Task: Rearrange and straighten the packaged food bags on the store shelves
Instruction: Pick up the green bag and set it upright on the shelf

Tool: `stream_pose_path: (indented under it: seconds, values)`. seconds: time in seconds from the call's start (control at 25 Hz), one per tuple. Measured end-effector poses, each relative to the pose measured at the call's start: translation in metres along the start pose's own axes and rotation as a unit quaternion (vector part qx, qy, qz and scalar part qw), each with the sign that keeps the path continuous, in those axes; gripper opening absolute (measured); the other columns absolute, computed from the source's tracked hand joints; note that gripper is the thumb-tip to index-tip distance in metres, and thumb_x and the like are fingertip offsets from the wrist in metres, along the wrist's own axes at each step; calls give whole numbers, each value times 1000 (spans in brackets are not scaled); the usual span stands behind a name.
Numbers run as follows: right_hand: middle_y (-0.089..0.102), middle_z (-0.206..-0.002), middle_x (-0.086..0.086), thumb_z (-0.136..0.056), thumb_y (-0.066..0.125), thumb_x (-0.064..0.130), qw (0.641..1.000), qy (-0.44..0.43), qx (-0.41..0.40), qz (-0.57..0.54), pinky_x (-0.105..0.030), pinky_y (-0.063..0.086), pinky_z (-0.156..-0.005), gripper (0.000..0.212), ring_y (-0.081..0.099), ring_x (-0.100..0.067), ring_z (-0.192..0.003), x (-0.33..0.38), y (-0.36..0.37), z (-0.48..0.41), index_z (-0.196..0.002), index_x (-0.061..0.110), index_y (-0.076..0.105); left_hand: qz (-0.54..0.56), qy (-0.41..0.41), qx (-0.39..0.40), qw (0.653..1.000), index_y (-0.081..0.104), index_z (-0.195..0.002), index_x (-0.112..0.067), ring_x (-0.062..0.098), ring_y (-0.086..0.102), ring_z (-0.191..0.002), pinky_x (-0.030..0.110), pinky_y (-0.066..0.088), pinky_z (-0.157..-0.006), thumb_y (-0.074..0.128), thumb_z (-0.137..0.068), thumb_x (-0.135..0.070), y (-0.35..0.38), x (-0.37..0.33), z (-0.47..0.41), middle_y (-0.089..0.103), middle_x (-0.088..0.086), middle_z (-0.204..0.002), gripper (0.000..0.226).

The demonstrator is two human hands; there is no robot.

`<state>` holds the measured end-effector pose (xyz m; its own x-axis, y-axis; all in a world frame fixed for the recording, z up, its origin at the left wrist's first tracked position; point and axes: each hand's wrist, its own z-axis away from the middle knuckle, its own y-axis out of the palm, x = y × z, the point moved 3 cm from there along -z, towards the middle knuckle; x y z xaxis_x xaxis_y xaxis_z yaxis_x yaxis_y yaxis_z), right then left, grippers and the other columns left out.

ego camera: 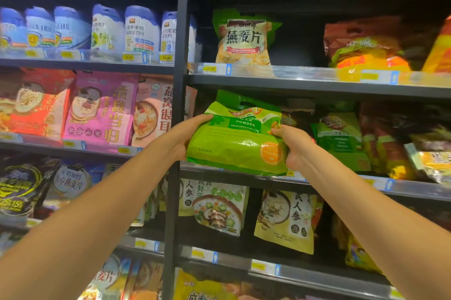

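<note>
A bright green powder bag (235, 139) leans back, tilted, at the front edge of the middle shelf (341, 183) in the right bay. My left hand (181, 137) holds its left side, fingers along the upper edge. My right hand (294, 146) grips its right edge, thumb on the front. A similar green bag (341, 136) stands just to the right, partly behind my right hand. On the shelf above stands a green oat-flake bag (244, 38), upright and alone.
A black upright post (179, 104) divides the two bays. The left bay holds blue-white pouches (107, 30) and pink and red bags (102, 109). Red and yellow bags (366, 50) slump at upper right. Soup-mix bags (219, 207) fill the shelf below.
</note>
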<state>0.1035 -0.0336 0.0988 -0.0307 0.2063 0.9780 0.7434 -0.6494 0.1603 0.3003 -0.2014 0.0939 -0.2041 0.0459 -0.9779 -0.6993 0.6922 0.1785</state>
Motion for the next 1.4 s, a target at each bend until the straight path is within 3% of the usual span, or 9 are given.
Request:
stream_pose_path:
  seconds: [0.24,0.32,0.48,0.6,0.68,0.88,1.08,1.24,1.4]
  values:
    - [77,-112,-11,-100,60,8,999,-41,19,1,-53,62,-84,28,76,-34,-99,-15,-29,45,-124,21,65,12,-55,77,995,73,-125,-16,35,70,-118,50,54,-102,72,-89,-55,17,21,39,74,16,-127,54]
    - [75,-114,-8,-100,62,10,998,-62,11,10,-52,62,-85,36,76,-32,-101,-22,-40,59,-133,23,60,13,-69,94,993,75,-122,-15,32,74,-111,48,56,-99,74,-88,-49,27,33,54,75,15,-124,49]
    - [73,-121,-6,-100,63,13,995,-94,2,16,-43,63,-77,39,77,-26,-100,-44,-66,86,-136,27,57,27,-41,83,995,71,-122,-10,26,80,-84,42,66,-75,72,-94,-25,49,62,76,81,14,-105,32]
    - [72,-129,-6,-99,65,16,993,-115,11,26,-50,60,-93,43,75,-24,-107,-65,-87,104,-141,26,56,58,11,68,996,68,-130,-10,29,79,-95,47,65,-79,73,-93,-15,59,85,87,79,17,-113,38]
    - [74,-125,0,-99,65,15,991,-129,0,24,-48,59,-94,44,74,-20,-108,-75,-98,114,-141,24,56,63,37,64,995,66,-132,-12,32,77,-103,50,64,-84,74,-92,-14,63,98,90,78,16,-116,40]
    - [74,-123,0,-94,72,16,987,-153,-27,41,-56,52,-105,47,71,-25,-116,-98,-130,129,-139,23,57,61,87,50,993,65,-125,-18,27,78,-98,43,64,-80,75,-91,-13,80,117,95,79,11,-114,35]
    - [70,-124,1,-97,69,18,969,-210,-60,119,-40,59,-97,40,69,-17,-115,-102,-154,139,-136,21,57,58,117,52,990,65,-119,-20,21,79,-91,35,65,-68,73,-93,-11,106,130,85,80,8,-109,29]
    - [69,-105,12,-98,66,15,955,-233,-55,176,-20,56,-80,20,68,-9,-105,-100,-174,133,-109,30,58,54,127,71,988,65,-116,-25,15,80,-85,30,64,-62,72,-94,-12,137,131,68,82,-1,-100,27]
    - [70,-111,16,-85,83,25,948,-237,-52,205,-30,59,-90,49,68,-8,-112,-96,-204,116,-124,37,55,55,136,89,985,64,-124,-24,20,79,-94,32,64,-68,74,-93,-15,167,129,44,80,3,-111,34]
